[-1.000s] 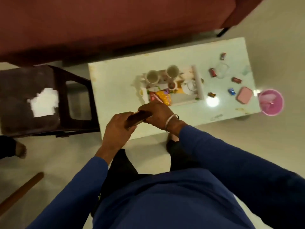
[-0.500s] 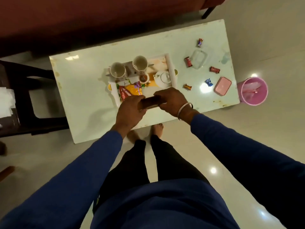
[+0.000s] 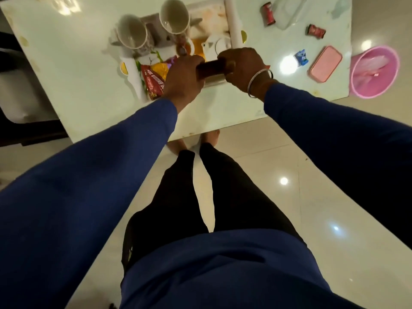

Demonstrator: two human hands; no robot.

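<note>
Above the near edge of the white rectangular tray (image 3: 233, 23), the left hand (image 3: 185, 79) and right hand (image 3: 240, 65) each curl round 1 end of a dark brown oblong object (image 3: 210, 69), probably to pull it open or steady it before setting it down. Fingers cover both ends, so its kind is unclear. Beyond, 2 white ceramic mugs (image 3: 131, 34) stand on the tray, whose far end the frame cuts off.

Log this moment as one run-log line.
left hand: grips dark bar, left end | right hand: grips right end | dark bar: above tray near edge | on tray: cups, teapot
</note>
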